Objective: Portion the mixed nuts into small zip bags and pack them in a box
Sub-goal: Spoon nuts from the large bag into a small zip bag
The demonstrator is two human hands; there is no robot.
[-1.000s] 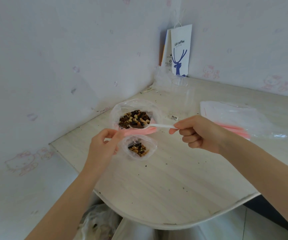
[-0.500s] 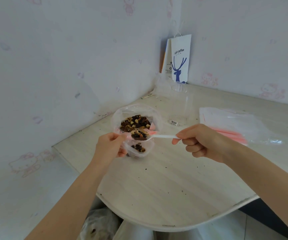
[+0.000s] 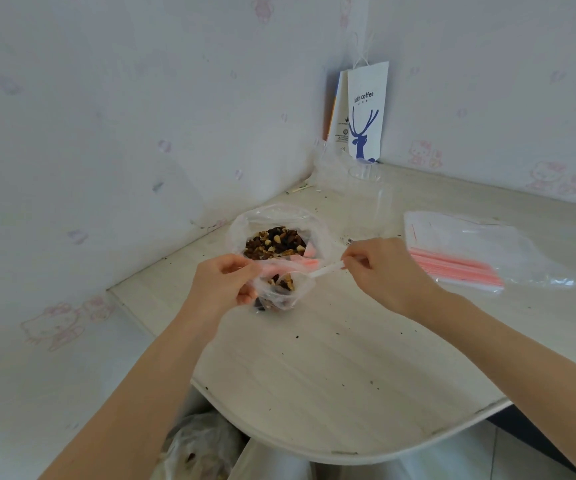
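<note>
Pinched small zip bag (image 3: 281,296) by its rim with left hand (image 3: 224,289), gripped white spoon (image 3: 326,270) in right hand (image 3: 383,271), stuck its scoop end inside the bag.

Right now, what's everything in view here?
table: one, pale wood, room corner.
bag of mixed nuts: one, clear, brown nuts, open, on table near left wall.
small zip bag: one, clear with pink strip, partly filled, held over table.
spoon: one, white, bowl at small zip bag's mouth.
empty zip bags: one stack, clear with pink strips, table's right side.
paper bag: one, white with blue deer, against far wall.
clear container: one, transparent, before the paper bag.
left hand: pinches small zip bag's rim.
right hand: holds spoon's handle.
</note>
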